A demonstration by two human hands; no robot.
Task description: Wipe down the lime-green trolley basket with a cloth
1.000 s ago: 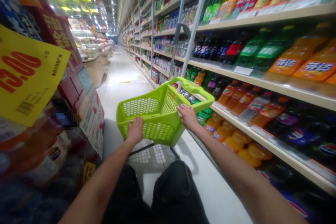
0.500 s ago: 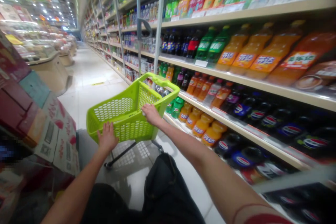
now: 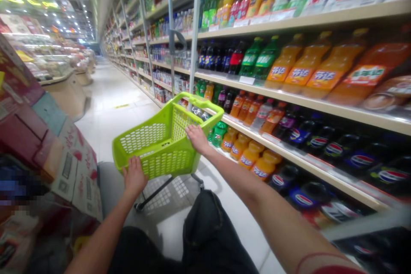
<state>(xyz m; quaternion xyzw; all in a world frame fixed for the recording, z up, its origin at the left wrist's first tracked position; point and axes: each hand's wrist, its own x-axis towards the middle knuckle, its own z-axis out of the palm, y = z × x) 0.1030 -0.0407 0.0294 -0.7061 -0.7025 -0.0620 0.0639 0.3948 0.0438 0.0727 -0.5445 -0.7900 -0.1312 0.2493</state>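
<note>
Green cart (image 3: 163,150) standing near shelf edge (image 3: 272,140)

Floor (image 3: 105,90) is stretching away beyond the cart's far rim. Left hand (image 3: 135,175) is touching its near rim, fingers extending openly; right hand (image 3: 196,138) is draping over that rim, fingers' grip unclear.

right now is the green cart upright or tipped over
Upright: the green cart opens upward, and its wheels are beneath it, down at the floor.
</note>
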